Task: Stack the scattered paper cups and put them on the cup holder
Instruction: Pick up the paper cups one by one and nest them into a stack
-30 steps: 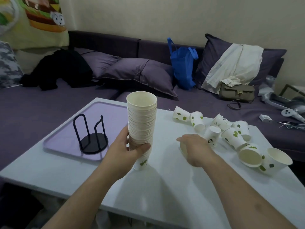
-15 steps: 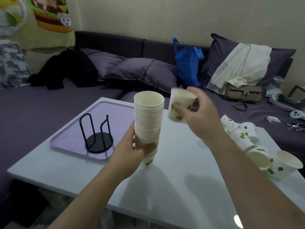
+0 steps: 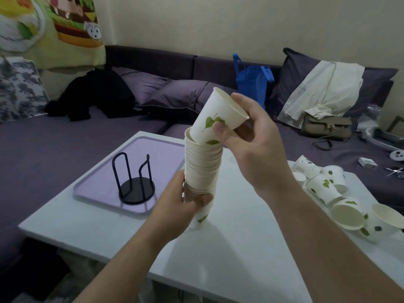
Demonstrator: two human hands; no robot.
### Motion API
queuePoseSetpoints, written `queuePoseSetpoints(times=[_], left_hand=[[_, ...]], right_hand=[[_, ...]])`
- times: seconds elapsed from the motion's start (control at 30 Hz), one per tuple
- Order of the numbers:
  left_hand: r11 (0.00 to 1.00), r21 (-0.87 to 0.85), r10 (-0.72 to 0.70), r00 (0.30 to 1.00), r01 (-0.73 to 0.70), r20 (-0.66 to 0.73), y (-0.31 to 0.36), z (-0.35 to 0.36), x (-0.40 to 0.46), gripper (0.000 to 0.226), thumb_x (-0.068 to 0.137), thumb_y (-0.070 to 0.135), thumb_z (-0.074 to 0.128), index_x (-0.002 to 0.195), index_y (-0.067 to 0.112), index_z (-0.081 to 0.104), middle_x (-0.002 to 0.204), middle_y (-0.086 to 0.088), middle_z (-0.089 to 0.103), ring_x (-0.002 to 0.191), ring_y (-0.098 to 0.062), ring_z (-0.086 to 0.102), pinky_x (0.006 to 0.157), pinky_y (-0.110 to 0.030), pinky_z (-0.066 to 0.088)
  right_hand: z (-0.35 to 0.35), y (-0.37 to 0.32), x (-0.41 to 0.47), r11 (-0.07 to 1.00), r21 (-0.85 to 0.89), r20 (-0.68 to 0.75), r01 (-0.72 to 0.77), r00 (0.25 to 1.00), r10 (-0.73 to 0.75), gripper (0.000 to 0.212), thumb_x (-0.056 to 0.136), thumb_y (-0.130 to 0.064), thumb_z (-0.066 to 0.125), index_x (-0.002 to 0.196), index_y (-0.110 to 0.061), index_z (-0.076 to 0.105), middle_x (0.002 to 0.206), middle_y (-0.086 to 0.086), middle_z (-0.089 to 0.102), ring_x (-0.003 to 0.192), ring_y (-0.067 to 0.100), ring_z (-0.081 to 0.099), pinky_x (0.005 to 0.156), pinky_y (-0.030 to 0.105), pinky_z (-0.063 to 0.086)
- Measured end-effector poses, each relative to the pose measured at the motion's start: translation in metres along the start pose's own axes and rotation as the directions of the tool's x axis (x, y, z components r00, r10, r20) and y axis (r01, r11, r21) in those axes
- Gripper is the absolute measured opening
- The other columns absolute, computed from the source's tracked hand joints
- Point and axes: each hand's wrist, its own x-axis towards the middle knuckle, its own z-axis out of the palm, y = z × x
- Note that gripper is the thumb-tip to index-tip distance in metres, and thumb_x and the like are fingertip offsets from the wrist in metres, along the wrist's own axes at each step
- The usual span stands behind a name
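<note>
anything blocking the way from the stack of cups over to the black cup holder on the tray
Nothing visible does. The cup holder stands alone on the purple tray, beside the stack that the left hand grips. The white table between them is bare; the loose cups lie on the other side.

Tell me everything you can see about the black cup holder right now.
The cup holder is black and looks like thin metal wire: a round flat base with upright bent rods rising from it, one a tall closed loop, the other with a kinked top. It stands upright and holds no cups, on the lilac tray at the table's far left. Neither hand touches it; it stands apart from the cup stack, to its left.
</note>
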Motion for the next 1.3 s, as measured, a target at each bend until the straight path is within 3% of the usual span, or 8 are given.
queuePoseSetpoints(times=[0.27, 0.5, 0.63, 0.7, 0.8, 0.93, 1.07, 1.3], left_hand=[[1.000, 0.024, -0.011, 1.000, 0.011, -0.003, 0.001, 0.000, 0.001, 0.051, 0.091, 0.027, 0.082, 0.134, 0.041, 0.058, 0.118, 0.020, 0.073, 0.110, -0.001, 0.069, 0.100, -0.037, 0.058], [1.000, 0.014, 0.003, 1.000, -0.003, 0.009, -0.002, 0.000, 0.002, 0.046, 0.092, 0.028, 0.081, 0.125, 0.050, 0.058, 0.116, 0.028, 0.071, 0.104, 0.010, 0.066, 0.097, -0.034, 0.058], [1.000, 0.016, -0.010, 1.000, 0.010, 0.010, -0.003, 0.000, 0.002, 0.047, 0.092, 0.029, 0.081, 0.126, 0.052, 0.057, 0.119, 0.026, 0.071, 0.109, 0.006, 0.066, 0.099, -0.035, 0.057], [0.999, 0.025, -0.022, 1.000, 0.022, -0.001, -0.004, 0.000, 0.005, 0.049, 0.091, 0.033, 0.081, 0.128, 0.052, 0.056, 0.120, 0.025, 0.070, 0.112, 0.000, 0.067, 0.100, -0.038, 0.056], [1.000, 0.013, -0.015, 1.000, 0.015, -0.008, -0.005, 0.001, 0.009, 0.051, 0.091, 0.033, 0.082, 0.128, 0.054, 0.054, 0.115, 0.030, 0.070, 0.107, 0.004, 0.068, 0.094, -0.028, 0.055], [0.999, 0.031, 0.014, 1.000, -0.014, -0.013, -0.006, 0.003, 0.020, 0.058, 0.093, 0.032, 0.080, 0.135, 0.056, 0.048, 0.111, 0.046, 0.064, 0.103, 0.020, 0.062, 0.084, -0.013, 0.047], [0.999, 0.034, 0.018, 0.999, -0.017, -0.027, -0.011, 0.005, 0.039, 0.060, 0.093, 0.035, 0.079, 0.143, 0.050, 0.049, 0.116, 0.038, 0.067, 0.107, 0.012, 0.065, 0.090, -0.021, 0.050], [1.000, 0.022, 0.009, 0.999, -0.008, -0.031, -0.023, 0.006, 0.060, 0.053, 0.093, 0.038, 0.079, 0.134, 0.057, 0.051, 0.115, 0.039, 0.067, 0.106, 0.008, 0.067, 0.087, -0.023, 0.051]], right_hand=[[0.000, 0.009, -0.004, 0.951, -0.301, 0.170, 0.075, 0.985, -0.024, 0.076, 0.088, -0.036, 0.073, 0.157, -0.025, 0.044, 0.150, -0.010, 0.054, 0.135, 0.011, 0.057, 0.111, 0.036, 0.052], [-0.002, 0.012, -0.006, 0.979, -0.205, 0.223, 0.004, 0.974, 0.043, 0.055, 0.099, -0.033, 0.056, 0.153, -0.030, 0.052, 0.148, -0.015, 0.060, 0.135, 0.011, 0.057, 0.115, 0.044, 0.048], [-0.009, 0.025, -0.002, 0.997, -0.029, 0.058, -0.067, 0.996, 0.068, 0.047, 0.100, -0.021, 0.050, 0.147, -0.024, 0.059, 0.142, -0.013, 0.065, 0.131, 0.006, 0.061, 0.110, 0.032, 0.051], [-0.013, 0.046, 0.002, 0.980, -0.122, -0.078, -0.156, 0.986, 0.147, 0.039, 0.099, -0.016, 0.054, 0.136, -0.022, 0.064, 0.132, -0.011, 0.068, 0.126, 0.008, 0.063, 0.109, 0.035, 0.051], [-0.022, 0.089, 0.005, 0.815, -0.481, -0.183, -0.323, 0.946, 0.267, 0.046, 0.092, -0.006, 0.061, 0.136, -0.018, 0.055, 0.136, -0.004, 0.058, 0.129, 0.019, 0.056, 0.103, 0.033, 0.047], [-0.033, 0.148, 0.012, 0.575, -0.728, -0.117, -0.374, 0.893, 0.434, 0.069, 0.087, -0.003, 0.058, 0.153, -0.007, 0.037, 0.153, 0.006, 0.041, 0.140, 0.026, 0.039, 0.103, 0.028, 0.035], [-0.041, 0.195, 0.041, 0.358, -0.888, -0.096, -0.288, 0.879, 0.467, 0.064, 0.080, -0.007, 0.061, 0.140, -0.002, 0.040, 0.147, 0.013, 0.042, 0.136, 0.033, 0.037, 0.116, 0.037, 0.034], [-0.055, 0.247, 0.097, 0.076, -0.983, -0.120, -0.168, 0.894, 0.431, 0.101, 0.082, -0.020, 0.068, 0.163, 0.000, 0.011, 0.169, 0.020, 0.021, 0.161, 0.040, 0.009, 0.132, 0.050, 0.009]])
